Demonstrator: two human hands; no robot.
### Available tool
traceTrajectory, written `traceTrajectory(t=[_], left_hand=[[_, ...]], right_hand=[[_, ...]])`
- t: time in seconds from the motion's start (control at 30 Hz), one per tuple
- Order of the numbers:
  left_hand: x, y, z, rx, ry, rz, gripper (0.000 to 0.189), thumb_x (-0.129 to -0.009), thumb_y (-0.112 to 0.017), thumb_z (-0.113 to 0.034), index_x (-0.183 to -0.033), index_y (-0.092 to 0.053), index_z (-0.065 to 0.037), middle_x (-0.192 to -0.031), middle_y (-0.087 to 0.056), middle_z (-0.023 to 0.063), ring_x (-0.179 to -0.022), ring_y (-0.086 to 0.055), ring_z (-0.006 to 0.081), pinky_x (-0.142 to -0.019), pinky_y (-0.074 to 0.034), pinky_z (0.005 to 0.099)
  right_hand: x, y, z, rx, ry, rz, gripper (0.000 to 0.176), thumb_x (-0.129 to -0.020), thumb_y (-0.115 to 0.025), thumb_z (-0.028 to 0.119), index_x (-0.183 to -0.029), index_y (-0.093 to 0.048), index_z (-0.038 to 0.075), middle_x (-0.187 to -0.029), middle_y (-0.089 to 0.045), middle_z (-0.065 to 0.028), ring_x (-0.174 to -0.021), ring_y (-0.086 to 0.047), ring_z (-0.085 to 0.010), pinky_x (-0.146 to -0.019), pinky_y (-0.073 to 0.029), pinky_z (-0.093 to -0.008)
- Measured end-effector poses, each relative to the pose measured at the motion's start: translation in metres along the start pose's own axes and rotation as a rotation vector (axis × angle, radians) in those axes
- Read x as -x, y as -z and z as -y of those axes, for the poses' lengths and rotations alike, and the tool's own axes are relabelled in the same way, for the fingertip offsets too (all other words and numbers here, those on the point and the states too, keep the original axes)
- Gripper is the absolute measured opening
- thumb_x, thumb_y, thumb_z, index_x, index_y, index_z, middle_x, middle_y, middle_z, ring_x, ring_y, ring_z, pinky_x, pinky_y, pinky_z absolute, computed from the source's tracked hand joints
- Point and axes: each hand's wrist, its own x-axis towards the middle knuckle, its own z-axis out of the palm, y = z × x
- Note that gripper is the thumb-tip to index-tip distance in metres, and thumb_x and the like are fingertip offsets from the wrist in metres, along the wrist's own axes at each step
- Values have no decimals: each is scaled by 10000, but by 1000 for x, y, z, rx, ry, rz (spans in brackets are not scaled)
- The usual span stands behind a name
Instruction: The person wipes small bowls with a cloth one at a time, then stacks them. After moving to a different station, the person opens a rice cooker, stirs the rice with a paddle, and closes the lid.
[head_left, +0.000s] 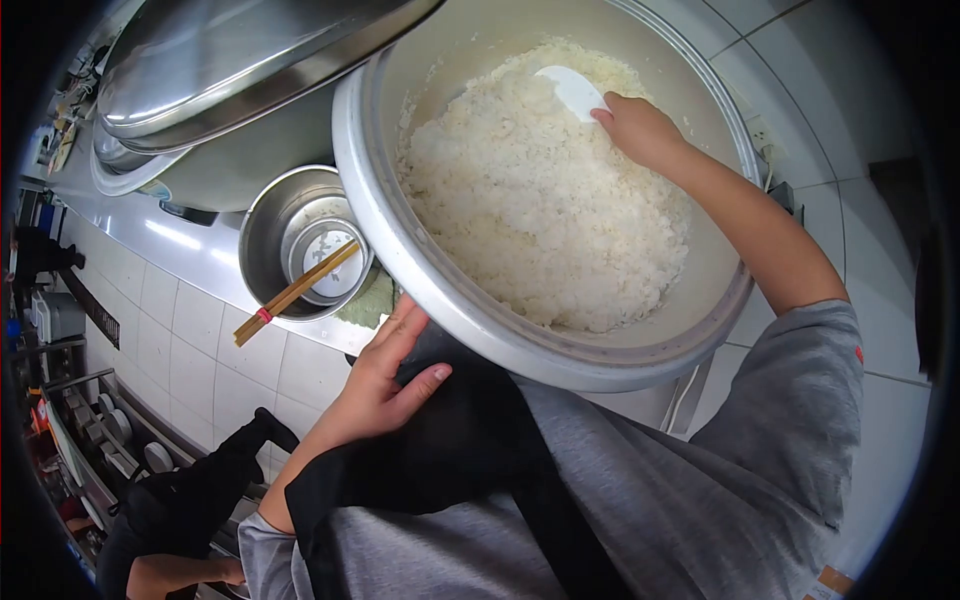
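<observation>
A large round pot (375, 215) holds a heap of white rice (540, 190). My right hand (640, 128) is over the rice near the far side, closed on a white paddle (575, 92) whose blade lies against the rice. At the pot's near left rim, my left hand (390, 375) has its fingers apart, the fingertips at or just under the rim and nothing held. Left of the pot stands a steel pot (258, 235) with a smaller metal bowl inside and wooden sticks (297, 292), bound with a red band, resting across it.
A big metal lid (250, 60) and another large pot (245, 160) are at the upper left, on the steel counter (200, 245). A green cloth (372, 300) lies beside the steel pot. Another person in dark clothes (180, 500) is at the lower left, by shelves.
</observation>
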Motion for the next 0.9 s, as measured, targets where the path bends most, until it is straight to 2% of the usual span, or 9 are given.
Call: traceTrajectory(t=[0.13, 0.2, 0.27, 0.3, 0.33, 0.47, 0.57, 0.67, 0.9], left_hand=[[-1, 2, 1, -34, -9, 7, 654, -867, -674, -68, -1439, -367, 17, -1525, -299, 249, -1437, -266, 364, -1145, -249, 383], [-1, 5, 1, -56, -26, 15, 656, -869, -674, -66, -1441, -365, 14, -1526, -300, 244, -1439, -265, 360, -1146, -250, 384], [-1, 6, 2, -79, -42, 21, 657, -870, -674, -64, -1444, -362, 11, -1528, -302, 239, -1440, -264, 355, -1146, -251, 385], [0, 6, 3, -77, -48, 17, 658, -871, -674, -64, -1446, -362, 6, -1531, -301, 233, -1442, -261, 352, -1147, -251, 385], [0, 6, 3, -75, -54, 15, 658, -873, -675, -65, -1448, -362, 1, -1533, -299, 227, -1443, -258, 348, -1148, -250, 386], [0, 5, 3, -87, -54, 12, 657, -877, -674, -69, -1452, -361, -9, -1538, -293, 221, -1446, -250, 346, -1149, -249, 387], [0, 6, 4, -93, -74, -1, 657, -880, -672, -72, -1455, -359, -15, -1541, -291, 214, -1446, -250, 344, -1148, -252, 387], [1, 5, 4, -80, -64, 0, 658, -881, -672, -69, -1457, -359, -24, -1545, -284, 211, -1446, -251, 343, -1147, -254, 388], [1, 5, 10, -75, -88, 2, 666, -879, -671, -59, -1463, -353, -36, -1548, -278, 209, -1441, -265, 344, -1141, -267, 389]], right_hand=[[33, 9, 19, -32, 75, 157, 351, -1017, -434, 350, -999, -546, 18, -792, -628, -166, -748, -636, -350, -662, -499, -453], [56, 9, 29, 37, 104, 192, 332, -1013, -443, 350, -995, -539, 33, -733, -613, -125, -661, -623, -324, -589, -489, -448], [69, 16, 26, 278, 541, 5, 277, -1019, -430, 319, -1055, -544, 70, -711, -606, -95, -600, -617, -255, -519, -500, -422], [63, 25, 24, 313, 571, -101, 310, -1014, -429, 343, -1057, -553, 62, -689, -615, -93, -604, -628, -260, -529, -502, -433], [51, 33, 19, 314, 572, -98, 310, -1014, -429, 343, -1057, -553, 62, -689, -615, -93, -604, -628, -260, -529, -502, -433], [-21, 41, -16, 203, 20, -222, 363, -1016, -425, 367, -1056, -564, 34, -831, -670, -121, -738, -661, -300, -625, -519, -433], [-60, -5, -30, -28, 8, -177, 381, -1013, -430, 380, -1060, -570, 28, -913, -669, -161, -844, -653, -325, -719, -518, -446], [-35, -9, 9, -53, 45, -59, 381, -1009, -437, 381, -1064, -578, 32, -916, -658, -188, -899, -639, -343, -776, -506, -459], [30, 4, 20, 110, 188, 101, 327, -1016, -435, 363, -992, -541, 55, -781, -639, -141, -718, -646, -327, -617, -516, -445]])
